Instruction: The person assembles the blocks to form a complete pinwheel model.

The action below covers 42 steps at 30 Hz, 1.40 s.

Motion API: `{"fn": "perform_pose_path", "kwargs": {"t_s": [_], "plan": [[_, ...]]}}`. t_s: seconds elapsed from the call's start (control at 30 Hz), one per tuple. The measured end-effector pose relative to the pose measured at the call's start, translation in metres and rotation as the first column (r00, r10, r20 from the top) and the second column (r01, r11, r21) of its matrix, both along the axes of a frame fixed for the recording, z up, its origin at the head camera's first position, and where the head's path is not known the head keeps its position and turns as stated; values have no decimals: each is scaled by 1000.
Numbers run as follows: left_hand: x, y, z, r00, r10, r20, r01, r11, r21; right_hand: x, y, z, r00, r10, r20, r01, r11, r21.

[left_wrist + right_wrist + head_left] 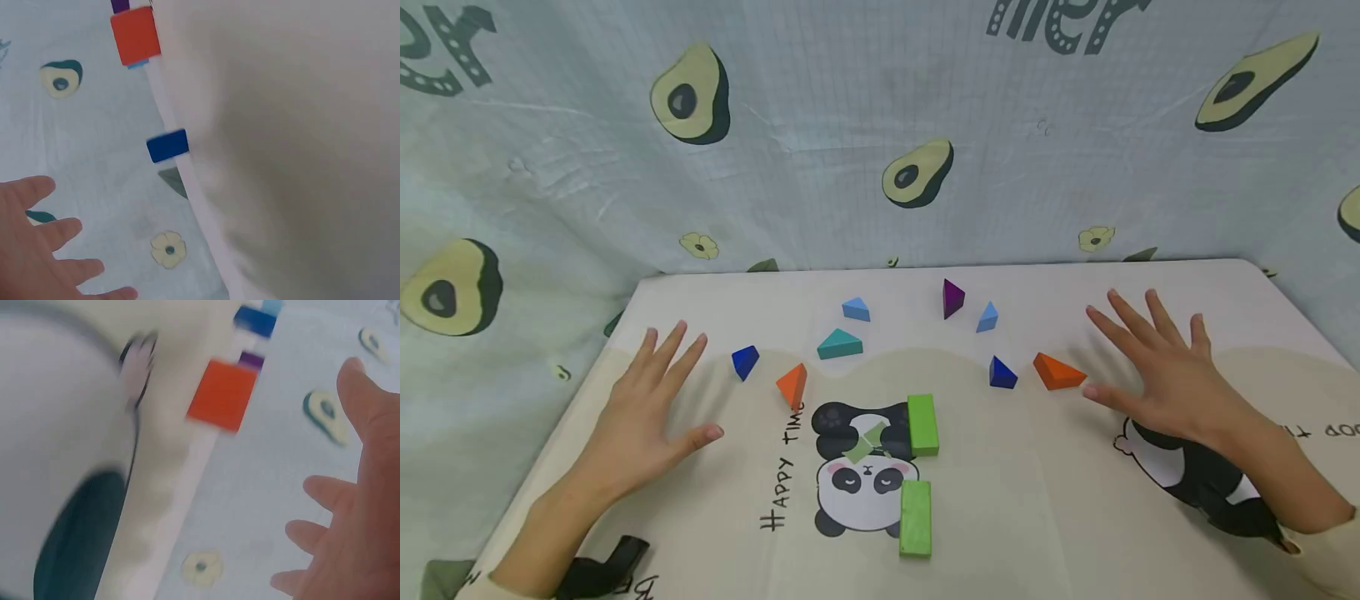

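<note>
In the head view my left hand point(638, 421) is spread over the left side of the table, holding nothing. Nearest its fingers is a dark blue triangular block point(745, 362), with an orange triangular block point(792, 387) just beyond. On the other side my right hand point(1168, 379) is also spread and holds nothing. Its thumb is close to a second orange triangular block point(1058, 372), which shows as an orange face point(223, 395) in the right wrist view. Another dark blue triangular block point(1002, 374) lies left of that one. Two green rectangular blocks, one point(923, 425) behind the other point(915, 519), lie between the hands.
Toward the back of the table point(1112, 517) lie a teal triangular block point(840, 344), two light blue ones point(856, 310) and a purple one point(953, 299). Printed pandas and lettering mark the tabletop. An avocado-patterned curtain point(805, 100) hangs behind the far edge.
</note>
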<state>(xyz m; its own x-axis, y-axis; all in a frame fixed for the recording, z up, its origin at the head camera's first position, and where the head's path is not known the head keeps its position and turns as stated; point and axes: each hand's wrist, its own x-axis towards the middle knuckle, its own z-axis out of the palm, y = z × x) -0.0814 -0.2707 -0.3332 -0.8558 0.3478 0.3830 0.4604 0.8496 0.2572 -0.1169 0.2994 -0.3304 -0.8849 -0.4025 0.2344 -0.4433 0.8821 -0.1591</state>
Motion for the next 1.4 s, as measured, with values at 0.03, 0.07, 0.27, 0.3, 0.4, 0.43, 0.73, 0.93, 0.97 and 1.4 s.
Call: {"fn": "perform_pose_path", "kwargs": {"t_s": [0.03, 0.07, 0.27, 0.3, 0.4, 0.43, 0.73, 0.93, 0.97, 1.4], "plan": [[1, 4, 0, 1000, -13, -19, 14, 1000, 19, 1, -4, 0, 1000, 10, -15, -11, 1000, -6], [2, 8, 0, 999, -28, -43, 30, 999, 37, 2, -8, -1, 999, 21, -32, -21, 1000, -8], [14, 46, 2, 979, -131, -155, 147, 984, 100, 10, -40, -8, 988, 108, -108, -110, 994, -13], [16, 53, 3, 977, -147, -156, 166, 980, 111, 11, -46, -9, 986, 124, -110, -127, 992, -25], [25, 73, 6, 977, -177, -115, 195, 967, 164, 15, -62, -10, 980, 177, -92, -186, 978, -92], [28, 79, 6, 980, -182, -84, 194, 963, 187, 17, -67, -10, 977, 197, -79, -205, 972, -117], [56, 119, 4, 852, -315, 418, 49, 843, 535, 27, -103, -11, 945, 317, 83, -262, 884, -387], [63, 137, -6, 683, -449, 576, 51, 816, 576, 23, -121, -16, 904, 382, 190, -233, 815, -531], [63, 139, -8, 665, -459, 589, 60, 819, 571, 22, -124, -18, 895, 392, 213, -225, 808, -544], [59, 149, -34, 621, -575, 532, 213, 777, 592, 16, -146, -27, 821, 460, 339, -178, 770, -612]]}}
